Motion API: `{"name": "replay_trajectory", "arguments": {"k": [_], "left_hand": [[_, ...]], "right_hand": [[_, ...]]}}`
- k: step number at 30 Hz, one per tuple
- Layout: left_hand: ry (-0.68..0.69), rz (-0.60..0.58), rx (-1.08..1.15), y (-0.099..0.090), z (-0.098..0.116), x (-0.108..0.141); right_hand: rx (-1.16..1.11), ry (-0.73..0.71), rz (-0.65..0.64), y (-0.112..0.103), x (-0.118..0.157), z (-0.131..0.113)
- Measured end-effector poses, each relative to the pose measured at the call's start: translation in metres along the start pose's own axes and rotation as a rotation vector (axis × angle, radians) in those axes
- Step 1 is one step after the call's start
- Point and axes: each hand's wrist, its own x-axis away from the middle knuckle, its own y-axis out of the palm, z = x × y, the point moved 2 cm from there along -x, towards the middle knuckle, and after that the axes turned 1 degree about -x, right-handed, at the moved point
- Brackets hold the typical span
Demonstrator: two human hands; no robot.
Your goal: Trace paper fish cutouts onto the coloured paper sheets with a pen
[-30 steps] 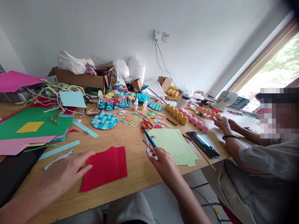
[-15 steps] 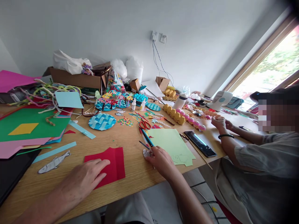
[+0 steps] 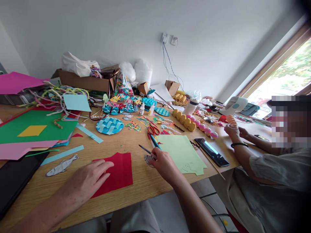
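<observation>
Plain red paper (image 3: 121, 170) lies under the left hand (image 3: 91, 178); the right hand (image 3: 164, 164) grips a dark pencil (image 3: 145, 149) beside a pale grey fish cutout (image 3: 148, 160) with darker stripes. Just right of that grip is light green paper (image 3: 173, 145); beyond the left hand, a disc (image 3: 109, 125) carries light and deeper blue waves.

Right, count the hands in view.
4: left hand at the red paper; right hand by the pale green sheet; a co-worker's near hand and far hand, far right. No others show.
</observation>
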Motion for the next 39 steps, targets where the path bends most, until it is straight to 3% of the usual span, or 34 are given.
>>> {"name": "replay_trajectory", "arguments": {"k": [5, 10, 14, 22, 27, 33, 39], "left_hand": [[0.016, 0.083, -0.054, -0.005, -0.024, 0.007], [-0.016, -0.039, -0.127, -0.007, -0.043, 0.028], [0.032, -0.130, -0.165, -0.011, -0.039, 0.043], [0.146, 0.085, -0.347, 0.007, -0.016, 0.041], [0.143, 0.129, -0.269, 0.010, -0.003, 0.042], [0.113, 0.133, -0.169, 0.012, -0.010, 0.048], [0.196, 0.173, -0.201, 0.015, -0.010, 0.050]], "right_hand": [[-0.080, -0.097, 0.022, -0.011, -0.012, -0.017], [-0.209, -0.185, -0.065, -0.009, -0.023, -0.029], [-0.358, -0.245, -0.148, 0.000, -0.025, -0.045], [-0.414, -0.135, -0.184, 0.033, -0.017, -0.087], [-0.414, -0.128, -0.166, 0.049, -0.014, -0.092], [-0.445, -0.124, -0.222, 0.059, -0.009, -0.099], [-0.324, -0.169, -0.152, 0.069, -0.012, -0.104]]}}
